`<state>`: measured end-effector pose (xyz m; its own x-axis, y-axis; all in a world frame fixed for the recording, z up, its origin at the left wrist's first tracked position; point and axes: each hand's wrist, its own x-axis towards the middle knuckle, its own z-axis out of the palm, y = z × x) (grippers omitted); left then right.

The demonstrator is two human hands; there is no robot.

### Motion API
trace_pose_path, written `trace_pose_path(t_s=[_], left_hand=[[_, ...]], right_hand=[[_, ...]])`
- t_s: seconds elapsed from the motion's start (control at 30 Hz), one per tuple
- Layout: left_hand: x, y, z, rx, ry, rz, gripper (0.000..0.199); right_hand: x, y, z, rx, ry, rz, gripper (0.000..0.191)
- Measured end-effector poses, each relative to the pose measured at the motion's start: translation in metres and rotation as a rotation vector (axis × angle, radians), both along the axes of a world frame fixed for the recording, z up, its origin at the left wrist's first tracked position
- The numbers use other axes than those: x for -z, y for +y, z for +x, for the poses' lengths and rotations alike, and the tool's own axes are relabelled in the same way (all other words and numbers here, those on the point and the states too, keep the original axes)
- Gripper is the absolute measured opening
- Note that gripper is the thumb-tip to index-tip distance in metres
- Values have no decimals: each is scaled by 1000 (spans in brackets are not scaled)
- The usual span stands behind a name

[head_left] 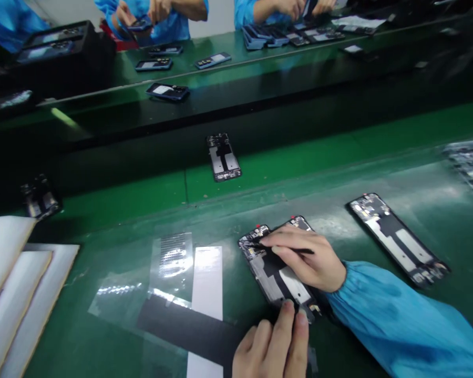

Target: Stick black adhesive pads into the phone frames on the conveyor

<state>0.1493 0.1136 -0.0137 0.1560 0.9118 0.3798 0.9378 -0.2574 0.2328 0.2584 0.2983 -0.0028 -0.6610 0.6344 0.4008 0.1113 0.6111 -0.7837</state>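
Note:
My right hand [309, 257], in a blue sleeve, pinches a thin dark tool like tweezers, its tip at the upper part of an open phone frame [266, 273]. A second phone frame [295, 278] lies beside and partly behind the first, mostly under my right hand. At the bottom, my left hand [274, 341] rests its fingertips on the lower end of the nearer frame; its fingers are close together, and whether they hold anything small is hidden. A black strip [193, 328] runs up to my left hand, across a white strip [207, 281].
Clear plastic sheets [175, 257] lie left of the white strip. Another phone frame [398, 239] lies at the right, one [224, 157] on the green belt. White boards [43, 294] stand at the left. Across the line, people in blue handle phones near a black bin [63, 58].

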Motion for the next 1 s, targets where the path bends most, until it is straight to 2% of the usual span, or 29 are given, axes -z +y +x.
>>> trace_pose_path(t_s=[0.13,0.2,0.4,0.6,0.77,0.87,0.93,1.0], left_hand=[[0,5,7,63,8,-79,45],[1,6,8,94,16,-112,49],[2,8,6,149,73,-142,54],[5,9,4,195,73,-139,54],[-10,14,10,147,204,-216,52],[-18,18,13,62,247,-315,54],[-19,18,13,-18,251,-339,61],[-17,12,8,-104,256,-300,61]], right_hand=[[-17,-2,6,368,26,-153,21],[-24,-1,9,453,37,-219,21],[-33,2,9,395,67,-390,21],[-39,0,6,326,294,-776,23],[-48,-1,4,223,373,-1001,21],[-54,0,12,221,139,-894,24],[-59,0,19,179,-168,-676,28],[-62,-4,26,85,-497,-391,31]])
